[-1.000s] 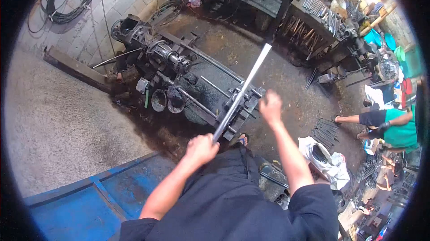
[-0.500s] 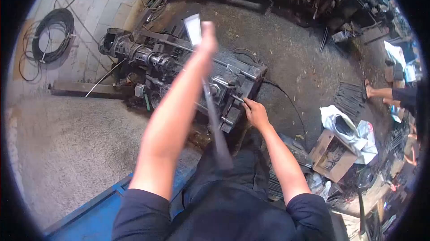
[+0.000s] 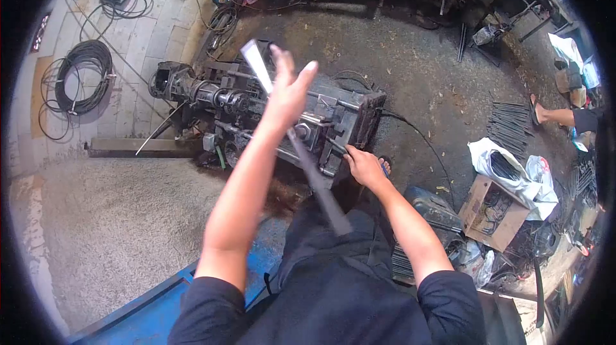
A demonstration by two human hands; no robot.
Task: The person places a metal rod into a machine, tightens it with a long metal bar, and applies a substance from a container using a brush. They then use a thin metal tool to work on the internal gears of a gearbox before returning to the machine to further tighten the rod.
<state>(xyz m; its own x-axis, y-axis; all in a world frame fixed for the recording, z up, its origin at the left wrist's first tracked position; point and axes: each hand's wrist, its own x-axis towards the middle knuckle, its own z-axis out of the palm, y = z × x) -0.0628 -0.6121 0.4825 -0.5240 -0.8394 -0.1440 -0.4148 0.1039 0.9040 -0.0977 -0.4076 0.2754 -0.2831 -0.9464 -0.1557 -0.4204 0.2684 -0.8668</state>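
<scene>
My left hand (image 3: 287,95) is raised over a dark, greasy machine (image 3: 359,111), its fingers stretched and the thumb spread apart. A long flat metal bar (image 3: 314,175) slants past beneath this hand, slightly blurred, with a bright upper end and a dark lower end near my trousers. The bar passes over the machine close to a square block with a round hub; how it is supported is hidden. My right hand (image 3: 366,168) is closed around a short metal handle (image 3: 336,146) at the machine's near right side.
On the left lie coiled black cables (image 3: 82,79) and a long beam (image 3: 138,147). A blue metal edge (image 3: 151,297) is at lower left. To the right are dark rods (image 3: 508,126), a white sack (image 3: 491,152), a wooden box (image 3: 494,233) and another person's foot (image 3: 539,111).
The flat bar has tilted, its bright end moving left and its lower end right. My left hand has shifted slightly and its thumb shows apart. My right hand remains on the handle.
</scene>
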